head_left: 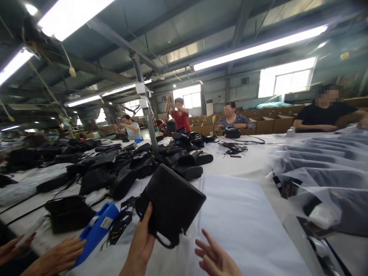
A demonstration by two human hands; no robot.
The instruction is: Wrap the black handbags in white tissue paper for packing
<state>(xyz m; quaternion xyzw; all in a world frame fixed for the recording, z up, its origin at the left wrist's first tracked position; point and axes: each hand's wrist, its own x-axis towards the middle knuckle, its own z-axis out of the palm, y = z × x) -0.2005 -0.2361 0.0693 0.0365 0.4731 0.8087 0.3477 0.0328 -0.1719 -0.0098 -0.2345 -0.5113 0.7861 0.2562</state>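
My left hand (143, 238) grips a black handbag (175, 199) by its side, thumb on the near face, holding it tilted above the table. A strap or handle loop hangs from the bag's lower edge. My right hand (215, 255) is off the bag, to its lower right, with fingers spread and nothing in them. Beneath and beyond that hand lies a stack of white sheets (241, 207). Left of the bag, a bunch of black hang tags (122, 222) rests on the table.
A co-worker's hands (57, 255) are at the lower left, by a blue holder (99, 230). Many black bags (126, 178) are heaped across the left and middle. Bags in translucent wrapping (316, 172) line the right. Several people work across the table, with cardboard boxes (264, 124) behind.
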